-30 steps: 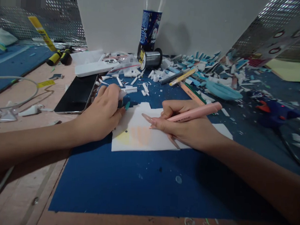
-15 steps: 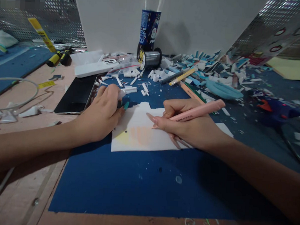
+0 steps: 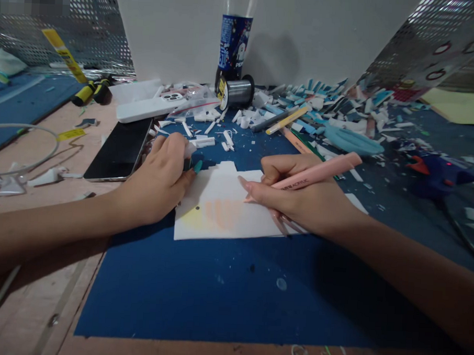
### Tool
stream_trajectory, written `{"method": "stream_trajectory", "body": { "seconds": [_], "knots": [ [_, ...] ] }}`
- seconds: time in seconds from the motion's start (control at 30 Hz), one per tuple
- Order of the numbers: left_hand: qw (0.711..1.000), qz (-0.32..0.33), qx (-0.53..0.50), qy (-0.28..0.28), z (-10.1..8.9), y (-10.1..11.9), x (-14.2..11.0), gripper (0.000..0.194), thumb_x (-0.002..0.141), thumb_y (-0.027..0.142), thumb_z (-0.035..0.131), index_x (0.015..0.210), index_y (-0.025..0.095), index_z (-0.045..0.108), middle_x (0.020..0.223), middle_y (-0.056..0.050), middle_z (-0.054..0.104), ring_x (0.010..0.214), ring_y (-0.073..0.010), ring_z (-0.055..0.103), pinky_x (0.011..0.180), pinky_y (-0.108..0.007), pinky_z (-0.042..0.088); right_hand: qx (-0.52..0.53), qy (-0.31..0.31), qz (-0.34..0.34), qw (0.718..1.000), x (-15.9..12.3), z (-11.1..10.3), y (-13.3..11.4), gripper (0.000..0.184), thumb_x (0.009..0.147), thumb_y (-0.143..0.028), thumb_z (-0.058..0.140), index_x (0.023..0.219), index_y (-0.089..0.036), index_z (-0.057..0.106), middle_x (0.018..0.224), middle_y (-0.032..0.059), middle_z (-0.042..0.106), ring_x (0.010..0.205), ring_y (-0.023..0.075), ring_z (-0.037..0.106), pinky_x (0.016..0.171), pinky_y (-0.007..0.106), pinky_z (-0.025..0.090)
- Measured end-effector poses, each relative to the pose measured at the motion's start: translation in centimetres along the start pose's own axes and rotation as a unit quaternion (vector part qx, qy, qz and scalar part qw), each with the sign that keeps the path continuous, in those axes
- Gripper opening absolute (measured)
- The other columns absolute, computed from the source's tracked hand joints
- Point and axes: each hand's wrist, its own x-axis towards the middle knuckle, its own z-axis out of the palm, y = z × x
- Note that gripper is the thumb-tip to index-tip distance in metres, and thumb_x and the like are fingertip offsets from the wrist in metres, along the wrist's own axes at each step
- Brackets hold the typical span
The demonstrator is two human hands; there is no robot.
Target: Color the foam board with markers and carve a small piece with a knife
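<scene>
My right hand point(image 3: 307, 193) is wrapped round a pink acrylic marker point(image 3: 319, 172). The marker's tip is at a white sheet point(image 3: 217, 184), beside pale orange strokes; a yellow patch and a dark dot show farther left on the sheet. At the sheet's upper left corner rests my left hand point(image 3: 162, 174), its fingers curled closed. Something whitish shows between those fingers and a teal tip pokes out by the thumb; what they belong to is hidden. The sheet lies on a blue mat point(image 3: 201, 286).
Left of my left hand lies a dark phone point(image 3: 118, 151). Behind are a white case point(image 3: 149, 108), a wire spool point(image 3: 238, 94), a bottle point(image 3: 235, 44) and heaps of white and blue scraps point(image 3: 342, 106). A dark blue glue gun point(image 3: 437, 173) lies at right with its cord.
My right hand and the marker have shifted slightly to the right across the sheet. My left hand stays in place at the sheet's corner. The view has drifted very slightly.
</scene>
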Motion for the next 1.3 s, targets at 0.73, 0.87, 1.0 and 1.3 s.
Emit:
{"method": "stream_trajectory", "body": {
  "seconds": [0.73, 0.87, 1.0, 1.3],
  "knots": [
    [1.000, -0.005, -0.011, 0.001, 0.02, 0.04, -0.04, 0.015, 0.086, 0.019, 0.040, 0.079, 0.021, 0.026, 0.087, -0.005, 0.039, 0.083, -0.0219, 0.043, 0.070, -0.040, 0.044, 0.001, -0.007, -0.030, 1.000, 0.13, -0.04, 0.39, 0.047, 0.067, -0.002, 0.058, 0.048, -0.020, 0.019, 0.044, -0.0064, 0.025, 0.042, 0.0066, 0.029, 0.044, 0.025, 0.026],
    [1.000, -0.005, -0.011, -0.005, 0.00, 0.02, -0.03, 0.015, 0.086, 0.020, 0.040, 0.079, 0.021, 0.026, 0.088, -0.005, 0.039, 0.084, -0.0224, 0.044, 0.072, -0.041, 0.045, 0.019, -0.027, -0.010, 0.999, 0.01, -0.12, 0.38, 0.047, 0.066, -0.003, 0.060, 0.047, -0.020, 0.020, 0.042, -0.0062, 0.025, 0.041, 0.0081, 0.035, 0.042, 0.024, 0.029],
    [1.000, -0.005, -0.008, -0.005, 0.07, -0.03, -0.03, 0.014, 0.086, 0.019, 0.040, 0.080, 0.021, 0.027, 0.090, -0.005, 0.040, 0.087, -0.0234, 0.045, 0.075, -0.042, 0.045, 0.027, -0.044, -0.003, 0.999, 0.00, -0.21, 0.26, 0.048, 0.065, -0.003, 0.060, 0.046, -0.020, 0.020, 0.041, -0.0062, 0.025, 0.040, 0.0091, 0.042, 0.042, 0.023, 0.037],
    [1.000, -0.006, -0.004, -0.007, 0.10, -0.07, -0.09, 0.011, 0.085, 0.021, 0.039, 0.082, 0.020, 0.029, 0.089, -0.006, 0.040, 0.087, -0.0243, 0.046, 0.074, -0.044, 0.046, 0.066, -0.088, -0.028, 0.994, -0.03, -0.29, 0.73, 0.045, 0.066, -0.006, 0.060, 0.044, -0.021, 0.024, 0.037, -0.0075, 0.026, 0.040, 0.0110, 0.054, 0.047, 0.021, 0.050]
  ]
}}
